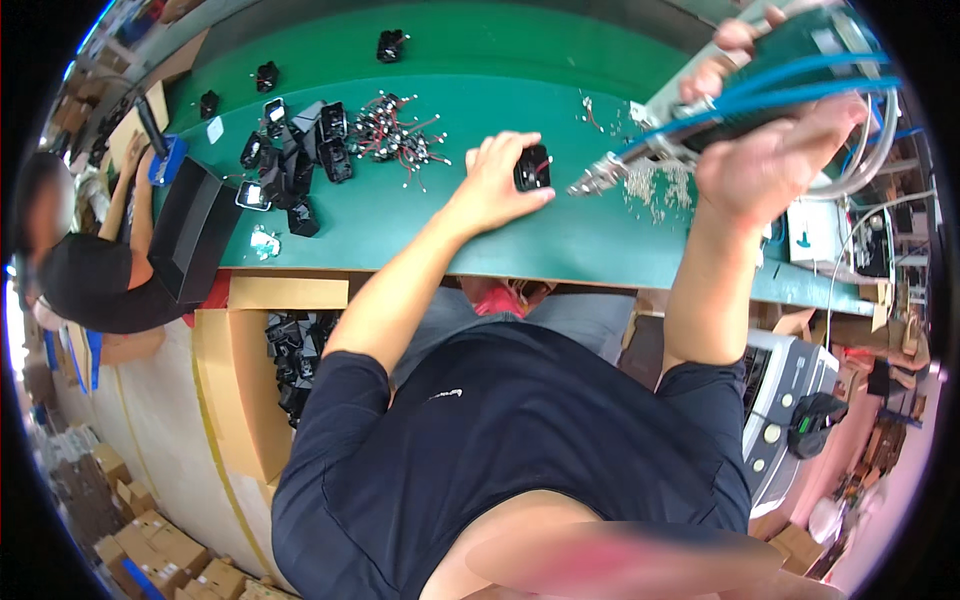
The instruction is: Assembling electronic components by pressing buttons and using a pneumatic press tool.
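My left hand (492, 178) rests on the green worktop (400, 225), its fingers and thumb closed around a small black plastic housing (533, 168). Up at the right, my right hand (755, 170) is wrapped round a screwdriver tool (760, 85) with a dark body, blue hoses and a clear tube. The tool's metal nozzle (600, 176) points left, a short way right of the housing. Beneath and beside the nozzle, many tiny pale parts, perhaps screws (660, 190), lie scattered. The tool body hides part of my right hand.
Left of my hand are a heap of wired parts (395, 130) and a pile of black housings (295, 150). More housings (390, 45) stand farther back. A co-worker (100, 265) sits at the left by a black tray (190, 230). An open carton (240, 390) holds black parts.
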Tool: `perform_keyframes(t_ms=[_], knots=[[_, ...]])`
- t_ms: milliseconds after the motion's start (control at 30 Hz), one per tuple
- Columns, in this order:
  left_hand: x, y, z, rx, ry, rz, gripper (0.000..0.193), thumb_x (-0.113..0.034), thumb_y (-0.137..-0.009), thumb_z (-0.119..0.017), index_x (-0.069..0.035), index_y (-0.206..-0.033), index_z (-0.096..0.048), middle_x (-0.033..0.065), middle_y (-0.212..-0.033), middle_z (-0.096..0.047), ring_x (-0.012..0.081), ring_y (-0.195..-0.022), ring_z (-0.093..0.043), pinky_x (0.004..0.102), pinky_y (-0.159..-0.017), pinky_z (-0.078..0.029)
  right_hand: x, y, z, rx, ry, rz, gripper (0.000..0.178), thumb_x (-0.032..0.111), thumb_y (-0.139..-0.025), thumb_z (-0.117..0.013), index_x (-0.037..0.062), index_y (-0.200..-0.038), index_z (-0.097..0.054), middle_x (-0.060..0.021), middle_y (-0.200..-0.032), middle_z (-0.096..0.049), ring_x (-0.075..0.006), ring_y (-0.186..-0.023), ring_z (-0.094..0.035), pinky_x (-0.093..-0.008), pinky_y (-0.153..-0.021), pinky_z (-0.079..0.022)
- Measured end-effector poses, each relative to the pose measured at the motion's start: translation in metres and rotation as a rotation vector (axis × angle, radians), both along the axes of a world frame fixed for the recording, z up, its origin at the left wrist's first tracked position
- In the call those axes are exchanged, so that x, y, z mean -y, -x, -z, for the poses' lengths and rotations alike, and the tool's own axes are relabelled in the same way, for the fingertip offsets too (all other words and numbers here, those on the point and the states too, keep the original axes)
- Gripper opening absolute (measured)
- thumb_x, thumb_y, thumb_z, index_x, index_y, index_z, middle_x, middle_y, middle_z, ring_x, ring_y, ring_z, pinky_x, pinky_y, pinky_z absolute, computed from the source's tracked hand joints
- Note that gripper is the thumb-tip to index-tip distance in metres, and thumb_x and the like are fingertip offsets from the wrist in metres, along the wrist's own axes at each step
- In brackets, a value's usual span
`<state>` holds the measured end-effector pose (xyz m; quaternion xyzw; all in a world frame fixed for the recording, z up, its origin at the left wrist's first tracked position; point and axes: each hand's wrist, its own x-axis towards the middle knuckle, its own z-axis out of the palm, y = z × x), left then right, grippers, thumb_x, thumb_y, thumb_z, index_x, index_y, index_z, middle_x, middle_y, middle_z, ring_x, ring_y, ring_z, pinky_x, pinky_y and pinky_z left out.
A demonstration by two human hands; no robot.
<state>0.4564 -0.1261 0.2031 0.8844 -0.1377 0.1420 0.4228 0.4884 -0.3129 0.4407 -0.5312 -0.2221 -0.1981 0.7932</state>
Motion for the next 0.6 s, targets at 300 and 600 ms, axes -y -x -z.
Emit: perform_keyframes(t_ms=[300,600], knots=[[-0.083,-0.171,-0.009,-0.207,-0.457,-0.353,0.067,-0.024,-0.080,-0.078,-0.007,-0.140,-0.053,0.0166,-0.144,-0.049,0.0353,-0.133,-0.053,0.0518,-0.109,-0.039,0.002,0.028,0.081,0.035,0.345,0.203,0.039,0.017,-0.104,-0.064,0.0034,-0.136,-0.046,-0.0132,-0.102,-0.070,-0.0193,-0.077,-0.070,-0.0337,-0.071,-0.060],[-0.165,-0.037,-0.059,0.215,-0.602,-0.446,0.041,-0.029,-0.093,-0.072,-0.015,-0.131,-0.066,0.0080,-0.138,-0.061,0.0322,-0.128,-0.057,0.0523,-0.108,-0.041,0.013,0.053,0.061,0.462,0.552,0.681,0.059,0.012,-0.093,-0.070,-0.0045,-0.142,-0.041,-0.0201,-0.147,-0.037,-0.0310,-0.133,-0.043,-0.0470,-0.105,-0.043]])
